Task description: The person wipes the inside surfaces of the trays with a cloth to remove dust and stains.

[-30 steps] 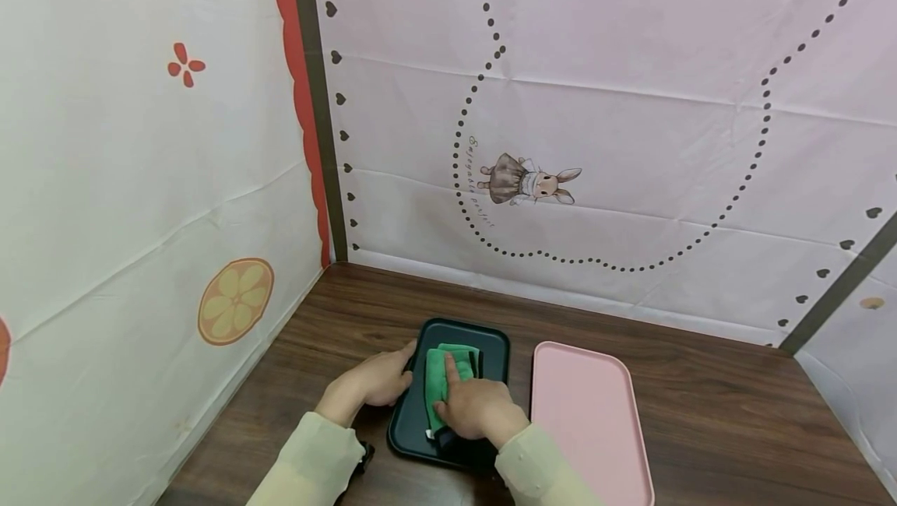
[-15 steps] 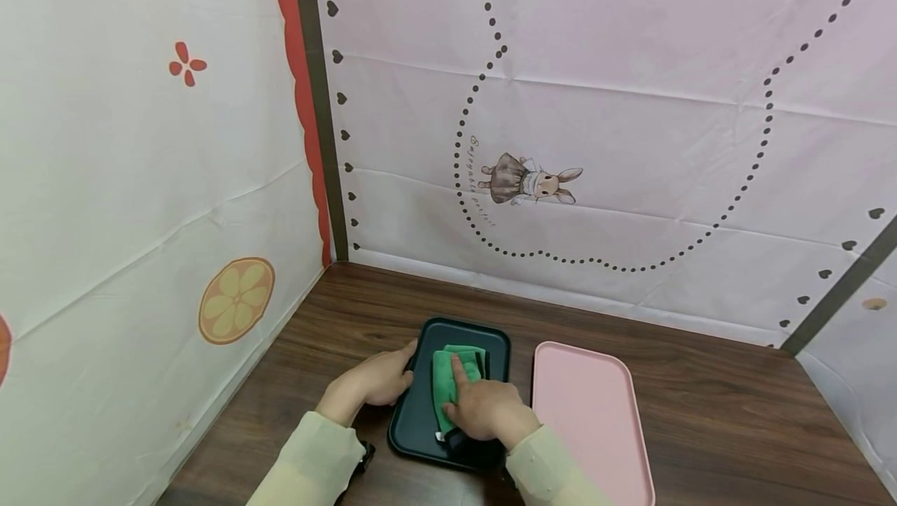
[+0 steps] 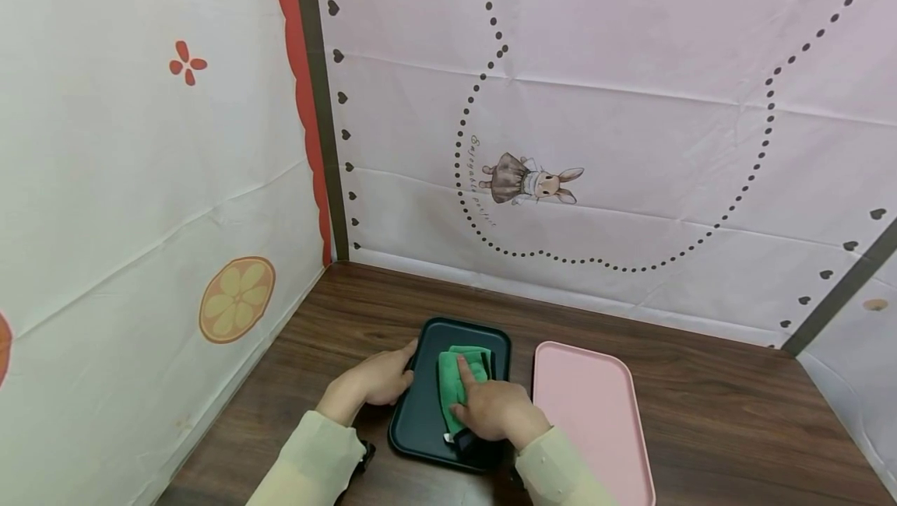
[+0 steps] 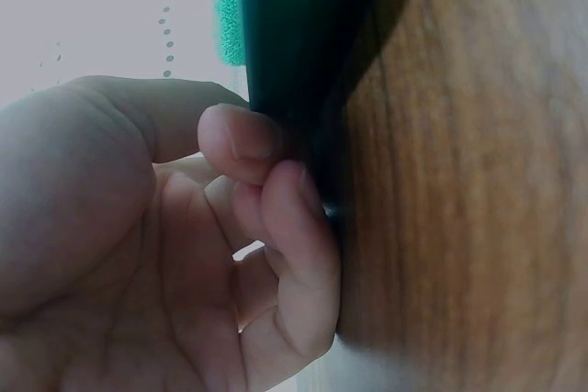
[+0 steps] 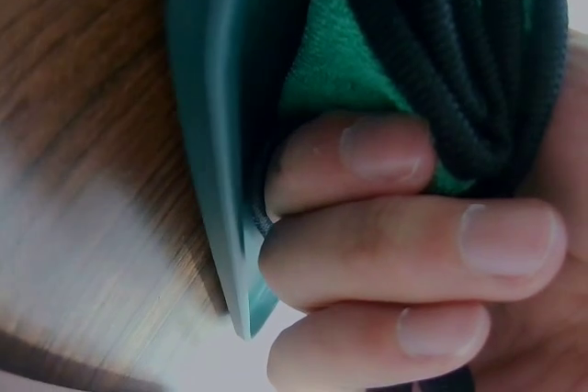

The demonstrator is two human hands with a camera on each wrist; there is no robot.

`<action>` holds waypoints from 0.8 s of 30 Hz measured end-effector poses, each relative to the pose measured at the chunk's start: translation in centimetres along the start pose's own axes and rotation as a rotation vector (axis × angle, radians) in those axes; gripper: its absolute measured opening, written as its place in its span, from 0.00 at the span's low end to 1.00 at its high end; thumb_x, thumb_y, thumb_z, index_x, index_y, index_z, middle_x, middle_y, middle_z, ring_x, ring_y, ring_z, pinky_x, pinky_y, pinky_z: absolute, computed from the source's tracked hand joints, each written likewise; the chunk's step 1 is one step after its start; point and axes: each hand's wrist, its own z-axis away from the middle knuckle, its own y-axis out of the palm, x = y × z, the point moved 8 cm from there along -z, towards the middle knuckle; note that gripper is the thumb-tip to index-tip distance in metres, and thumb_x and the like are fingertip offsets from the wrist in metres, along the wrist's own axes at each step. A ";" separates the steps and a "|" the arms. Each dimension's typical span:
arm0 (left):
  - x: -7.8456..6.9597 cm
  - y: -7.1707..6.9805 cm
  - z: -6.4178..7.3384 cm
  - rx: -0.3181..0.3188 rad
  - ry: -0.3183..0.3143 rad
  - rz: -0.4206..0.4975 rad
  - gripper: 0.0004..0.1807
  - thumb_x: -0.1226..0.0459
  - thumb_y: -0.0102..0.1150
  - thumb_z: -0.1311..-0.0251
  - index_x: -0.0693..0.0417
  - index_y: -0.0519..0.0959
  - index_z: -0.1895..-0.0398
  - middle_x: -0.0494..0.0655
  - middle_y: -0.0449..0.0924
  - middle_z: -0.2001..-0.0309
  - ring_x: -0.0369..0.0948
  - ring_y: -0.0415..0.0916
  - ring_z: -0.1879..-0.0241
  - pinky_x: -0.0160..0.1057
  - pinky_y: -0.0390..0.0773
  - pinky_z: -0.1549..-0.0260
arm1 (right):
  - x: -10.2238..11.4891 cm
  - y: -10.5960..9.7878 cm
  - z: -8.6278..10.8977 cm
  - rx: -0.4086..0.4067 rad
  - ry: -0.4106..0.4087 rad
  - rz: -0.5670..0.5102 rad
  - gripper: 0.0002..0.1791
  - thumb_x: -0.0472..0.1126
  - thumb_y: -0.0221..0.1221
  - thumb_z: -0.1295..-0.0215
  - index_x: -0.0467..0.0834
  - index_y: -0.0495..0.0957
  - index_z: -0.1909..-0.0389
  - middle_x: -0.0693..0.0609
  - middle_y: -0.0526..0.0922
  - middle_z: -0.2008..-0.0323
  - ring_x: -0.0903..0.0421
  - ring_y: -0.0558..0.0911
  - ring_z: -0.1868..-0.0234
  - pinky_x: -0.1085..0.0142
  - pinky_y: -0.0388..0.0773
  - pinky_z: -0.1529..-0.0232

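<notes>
A dark green tray (image 3: 418,420) lies on the brown wooden table, a folded green cloth (image 3: 448,385) with black edging on it. My right hand (image 3: 496,408) holds the cloth against the tray, its index finger stretched along the top. In the right wrist view, the other fingers (image 5: 413,250) curl beneath the layered black edges of the cloth. My left hand (image 3: 378,377) pinches the tray's left rim. Seen from the left wrist, its thumb (image 4: 241,142) and bent fingers meet at that rim, the fingertips low beside the tabletop.
To the right of the dark tray lies a pink tray (image 3: 582,405), separated by a narrow gap. White printed cloth walls (image 3: 603,140) enclose the table (image 3: 729,412) at the back and left. Near the left sleeve sits a small black object (image 3: 366,455).
My right hand has slid rightward across the dark tray, carrying the folded cloth along. The left hand and both trays have stayed put.
</notes>
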 end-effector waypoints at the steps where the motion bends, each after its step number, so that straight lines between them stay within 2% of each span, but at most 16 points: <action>1: 0.0 0.0 0.0 0.001 0.000 0.000 0.36 0.64 0.47 0.21 0.56 0.49 0.16 0.49 0.78 0.82 0.42 0.69 0.84 0.40 0.70 0.77 | 0.0 0.0 0.1 0.002 -0.001 -0.001 0.45 0.63 0.51 0.22 0.53 0.42 0.15 0.51 0.77 0.85 0.56 0.69 0.86 0.61 0.67 0.80; 8: -0.1 0.0 0.1 0.003 -0.005 0.003 0.36 0.63 0.46 0.21 0.55 0.48 0.16 0.49 0.78 0.82 0.42 0.69 0.84 0.40 0.70 0.77 | -0.5 0.0 0.2 0.004 0.002 -0.006 0.46 0.64 0.51 0.23 0.54 0.41 0.14 0.51 0.77 0.85 0.56 0.69 0.86 0.60 0.67 0.80; 18: -0.2 0.0 0.2 -0.003 -0.001 0.013 0.36 0.64 0.47 0.21 0.56 0.49 0.16 0.49 0.77 0.82 0.41 0.68 0.85 0.39 0.70 0.78 | -1.3 0.0 0.2 0.011 0.013 -0.007 0.46 0.64 0.52 0.24 0.57 0.41 0.15 0.52 0.77 0.82 0.55 0.76 0.79 0.56 0.75 0.73; 24: -0.1 0.0 0.1 -0.002 -0.005 0.004 0.36 0.64 0.47 0.21 0.56 0.49 0.16 0.49 0.78 0.82 0.41 0.69 0.84 0.39 0.70 0.78 | -1.5 0.0 0.5 0.013 0.015 -0.012 0.46 0.64 0.53 0.24 0.57 0.42 0.15 0.52 0.77 0.82 0.55 0.76 0.78 0.56 0.75 0.72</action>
